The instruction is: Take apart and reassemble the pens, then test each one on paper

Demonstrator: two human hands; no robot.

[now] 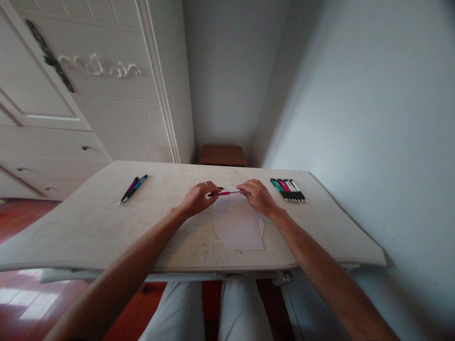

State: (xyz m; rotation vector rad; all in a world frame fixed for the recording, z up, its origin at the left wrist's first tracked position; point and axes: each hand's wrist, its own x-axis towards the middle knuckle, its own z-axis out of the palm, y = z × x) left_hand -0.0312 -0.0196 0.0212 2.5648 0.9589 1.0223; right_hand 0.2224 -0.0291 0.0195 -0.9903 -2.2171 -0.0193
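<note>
My left hand [202, 196] pinches the pink barrel of a pen [223, 193], held level above the top of a lined sheet of paper [240, 227]. A thin dark rod like an ink refill [234, 192] sticks out of the barrel's right end. The far end of this rod is between the closed fingers of my right hand [258, 195]. Just behind the barrel shows a small black piece [221, 188], partly hidden by my left fingers; I cannot tell whether it lies on the table. The paper has torn edges and some writing near its top.
On the white table [170, 246], a purple pen [130, 187] and a blue pen [137, 188] lie side by side at left. A row of several pens [288, 190], green, pink and white with black grips, lies at right. A wall borders the right side; a white cabinet [106, 94] stands behind left.
</note>
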